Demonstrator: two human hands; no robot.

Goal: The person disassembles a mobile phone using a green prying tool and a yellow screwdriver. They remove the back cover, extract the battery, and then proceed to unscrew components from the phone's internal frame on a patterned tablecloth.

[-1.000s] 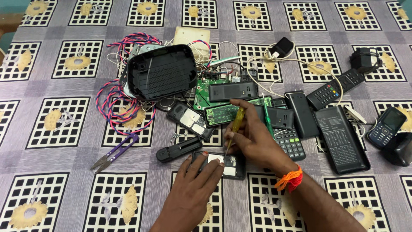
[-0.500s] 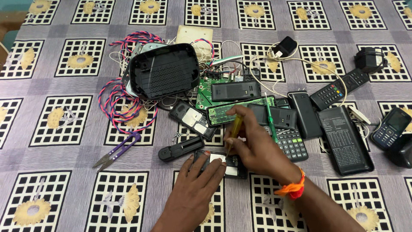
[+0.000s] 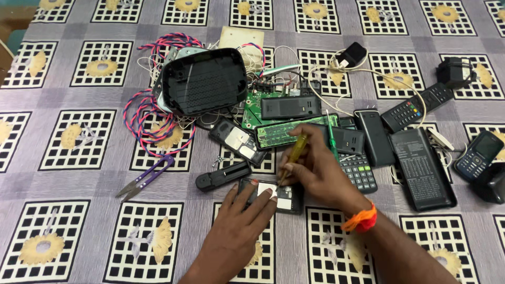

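My left hand (image 3: 236, 229) lies flat on a small open black phone body (image 3: 286, 199) near the table's front, fingers spread and pinning it down. My right hand (image 3: 318, 168) grips a yellow-handled screwdriver (image 3: 292, 154), its tip down on the phone body. An orange thread band (image 3: 360, 221) circles my right wrist. Just left of the phone lies a black handset-shaped part (image 3: 223, 176).
A patterned cloth (image 3: 63, 158) covers the table. Behind my hands: a black grilled cover (image 3: 204, 80), pink-blue twisted wires (image 3: 147, 123), green circuit boards (image 3: 281, 134), a calculator (image 3: 360, 173), several remotes and phones (image 3: 421, 165), a charger (image 3: 351, 54). Purple thread snips (image 3: 146, 178) lie at left.
My hands have stayed on the small phone body; the right hand and screwdriver shifted slightly. The view has tilted a little.
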